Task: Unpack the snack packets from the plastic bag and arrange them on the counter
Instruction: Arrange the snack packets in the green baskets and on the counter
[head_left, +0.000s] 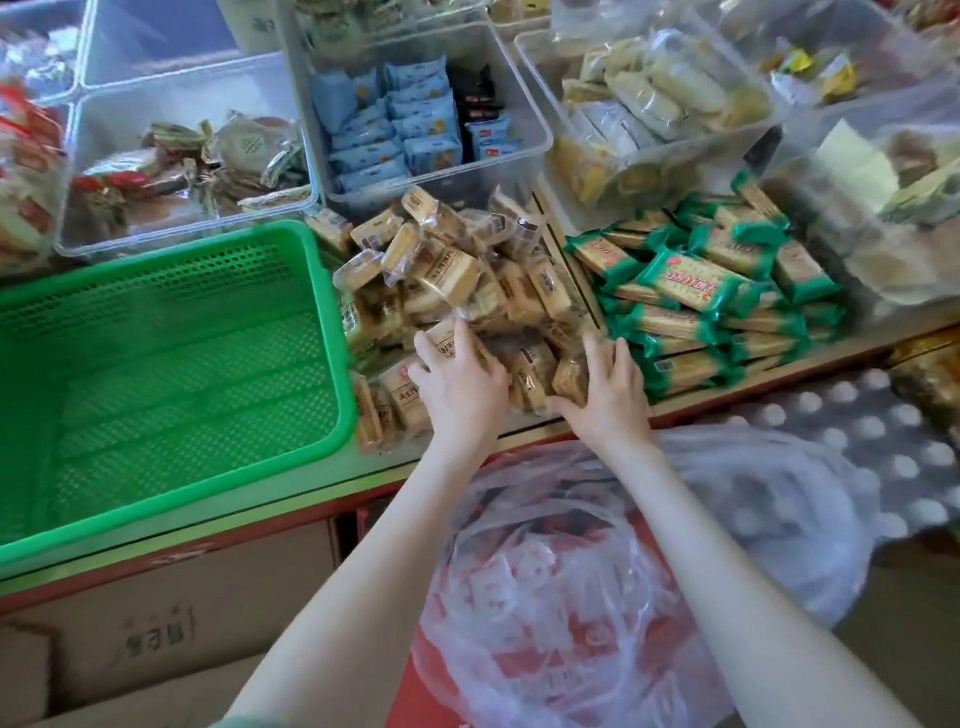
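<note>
Two hands are seen in the head view, both laid on the near edge of a loose pile of tan snack packets (457, 275) on the desk (291, 493). The left hand (460, 384) is spread over the packets at the pile's near left, fingers fairly straight and pressing down. The right hand (605, 384) is set just beside it on the pile's near right, fingers extended and thumb reaching inward. Nothing appears to be lifted by either hand, and the pile looks to be gathered between them. The pile is bounded by a green basket (171, 364) on its left and by stacked green packets (696, 280) on its right, with clear bins (431, 104) of other snacks behind.

The plastic bag (561, 571) is found below the desk edge, under the forearms, and red-and-white packets can be made out through it, so it is judged not yet emptied.

The step in hand is judged to be arranging, with packets being squared up. Next, the pile would need to be pushed back from the edge, then the bag reached into.
</note>
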